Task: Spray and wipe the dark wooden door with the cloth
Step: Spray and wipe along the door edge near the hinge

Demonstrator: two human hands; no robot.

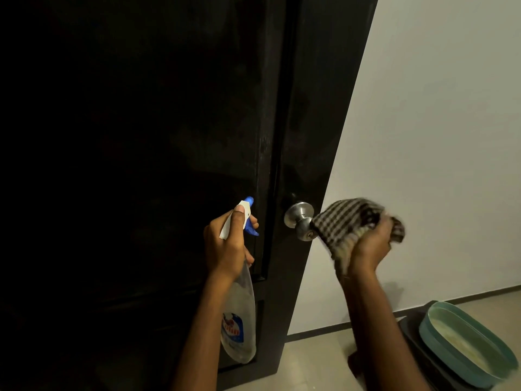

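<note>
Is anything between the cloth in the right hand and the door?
Only the metal knob: the cloth, gripped by the right hand, is right at it, past the door edge. Nothing else visible intervenes.

Motion-blurred checked cloth (347, 221) hid fingers of right hand (369, 249). Label on spray bottle (240, 314) was unreadable. Left of door (310, 108) was lost in shadow.

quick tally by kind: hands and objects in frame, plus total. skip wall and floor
Hands: 2 (left hand, right hand)
Spray bottle: 1
Cloth: 1
Door: 1
Door knob: 1
Teal basin: 1
Dark tray under it: 1
Total: 8
</note>
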